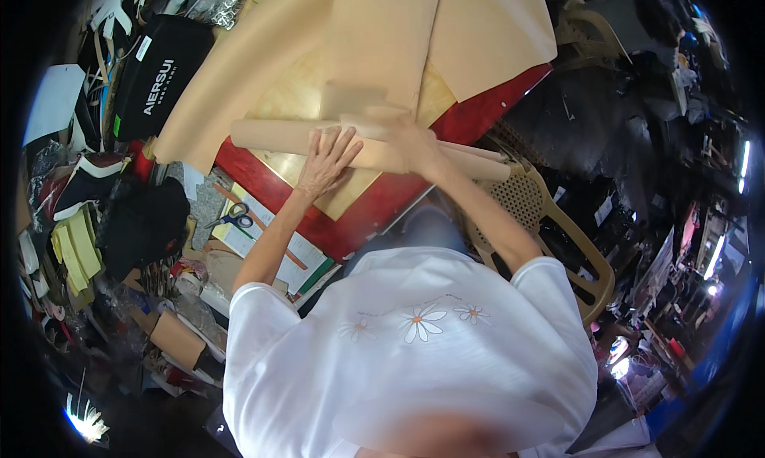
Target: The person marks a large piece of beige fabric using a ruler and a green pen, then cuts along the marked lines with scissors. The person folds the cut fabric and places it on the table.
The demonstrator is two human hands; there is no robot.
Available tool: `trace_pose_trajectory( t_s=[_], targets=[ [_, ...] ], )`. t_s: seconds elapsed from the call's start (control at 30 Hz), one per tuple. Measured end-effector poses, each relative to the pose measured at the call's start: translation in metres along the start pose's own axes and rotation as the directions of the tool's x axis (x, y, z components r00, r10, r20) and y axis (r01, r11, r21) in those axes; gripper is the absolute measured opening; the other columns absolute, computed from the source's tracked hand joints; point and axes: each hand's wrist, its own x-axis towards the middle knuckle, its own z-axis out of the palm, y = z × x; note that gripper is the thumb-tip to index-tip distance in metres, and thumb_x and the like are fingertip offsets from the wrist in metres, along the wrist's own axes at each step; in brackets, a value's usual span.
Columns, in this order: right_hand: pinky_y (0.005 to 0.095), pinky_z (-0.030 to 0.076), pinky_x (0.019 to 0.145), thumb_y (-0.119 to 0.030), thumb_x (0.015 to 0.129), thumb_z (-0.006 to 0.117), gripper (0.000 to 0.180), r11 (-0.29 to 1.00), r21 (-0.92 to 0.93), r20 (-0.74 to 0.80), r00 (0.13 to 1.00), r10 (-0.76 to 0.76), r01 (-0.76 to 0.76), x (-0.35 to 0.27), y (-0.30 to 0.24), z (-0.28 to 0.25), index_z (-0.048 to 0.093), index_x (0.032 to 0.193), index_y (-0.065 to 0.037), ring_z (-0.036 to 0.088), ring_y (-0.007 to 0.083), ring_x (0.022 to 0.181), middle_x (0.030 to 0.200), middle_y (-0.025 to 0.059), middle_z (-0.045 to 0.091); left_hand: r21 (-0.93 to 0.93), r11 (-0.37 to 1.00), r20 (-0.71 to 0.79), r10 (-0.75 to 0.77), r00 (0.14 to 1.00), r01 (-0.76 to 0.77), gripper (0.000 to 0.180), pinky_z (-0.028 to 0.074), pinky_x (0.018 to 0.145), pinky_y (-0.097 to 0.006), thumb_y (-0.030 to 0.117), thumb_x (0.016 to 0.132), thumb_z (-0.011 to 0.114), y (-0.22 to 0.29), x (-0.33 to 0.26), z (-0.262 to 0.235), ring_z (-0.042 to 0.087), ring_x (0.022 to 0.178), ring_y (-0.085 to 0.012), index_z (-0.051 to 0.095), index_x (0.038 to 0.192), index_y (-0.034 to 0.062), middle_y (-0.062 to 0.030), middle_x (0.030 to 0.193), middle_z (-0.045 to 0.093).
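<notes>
A rolled length of smooth tan sheet (pixel 271 133), leather-like or thick paper, lies across the near part of a red-edged table (pixel 275 185). My left hand (pixel 328 161) rests on the roll, fingers stretched and spread. On the right part of the same roll is my right hand (pixel 408 143), smeared by motion, so its fingers cannot be made out. The roll's right end sticks out past the table edge. Beyond it, wide tan sheets (pixel 382 39) cover the far part of the table, one curling over the left edge.
Left of the table are blue-handled scissors (pixel 239 216), papers (pixel 267 247), a black case (pixel 151 83), a dark shoe (pixel 86 185) and heaped scraps. A tan plastic chair (pixel 570 239) stands close on the right, with dark clutter beyond it.
</notes>
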Motion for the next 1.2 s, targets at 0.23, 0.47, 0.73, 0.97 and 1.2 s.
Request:
trace_pose_trajectory(
  t_s=[0.23, 0.47, 0.73, 0.97, 1.2],
  targets=[
    [0.0595, 0.03, 0.103, -0.037, 0.066, 0.078, 0.093, 0.91, -0.339, -0.256, 0.908, -0.332, 0.238, -0.063, -0.008, 0.018, 0.032, 0.144, -0.014, 0.033, 0.0434, 0.129, 0.143, 0.0196, 0.033, -0.033, 0.999, 0.006, 0.035, 0.999, -0.034, 0.091, 0.03, 0.105, -0.052, 0.036, 0.061, 0.079, -0.012, 0.019, -0.006, 0.039, 0.128, -0.0284, 0.037, 0.141, 0.0222, -0.0075, 0.149, 0.032],
    [0.0499, 0.045, 0.089, -0.03, 0.055, 0.083, 0.097, 0.897, -0.366, -0.096, 0.948, -0.302, 0.248, -0.013, 0.018, 0.013, 0.037, 0.139, -0.01, 0.052, 0.0389, 0.107, 0.137, 0.019, 0.04, -0.167, 0.983, 0.104, 0.089, 0.991, -0.071, 0.089, 0.033, 0.103, -0.047, 0.034, 0.055, 0.078, -0.026, 0.051, -0.033, 0.046, 0.119, -0.0288, 0.043, 0.134, 0.0135, -0.0123, 0.133, 0.047],
    [0.044, 0.05, 0.072, -0.035, 0.068, 0.071, 0.049, 0.946, 0.006, 0.153, 0.935, -0.32, 0.323, 0.061, 0.041, -0.071, 0.059, 0.108, -0.009, 0.064, 0.0315, 0.086, 0.09, 0.0143, 0.066, -0.651, 0.694, 0.396, -0.036, 0.917, 0.308, 0.047, 0.032, 0.101, -0.045, 0.045, 0.068, 0.066, -0.087, 0.135, -0.063, 0.061, 0.096, -0.0255, 0.064, 0.103, 0.012, -0.0103, 0.095, 0.066],
    [0.0411, 0.05, 0.075, -0.032, 0.075, 0.068, 0.027, 0.911, -0.282, 0.178, 0.95, -0.258, 0.3, 0.059, 0.06, -0.063, 0.068, 0.085, -0.007, 0.064, 0.0285, 0.084, 0.082, 0.0107, 0.064, -0.432, 0.881, 0.424, 0.008, 0.906, 0.194, 0.03, 0.032, 0.099, -0.04, 0.042, 0.073, 0.072, -0.103, 0.16, -0.025, 0.061, 0.093, -0.0209, 0.07, 0.086, 0.0157, -0.0019, 0.086, 0.07],
    [0.0413, 0.04, 0.089, -0.022, 0.069, 0.073, 0.033, 0.886, -0.393, -0.117, 0.942, -0.313, 0.246, 0.02, 0.048, -0.026, 0.061, 0.096, -0.007, 0.055, 0.0235, 0.106, 0.107, 0.0059, 0.059, -0.302, 0.952, -0.007, -0.046, 0.999, 0.042, 0.03, 0.031, 0.103, -0.044, 0.032, 0.078, 0.073, -0.084, 0.124, -0.008, 0.057, 0.103, -0.0239, 0.063, 0.1, 0.0145, -0.0018, 0.097, 0.067]
  ],
)
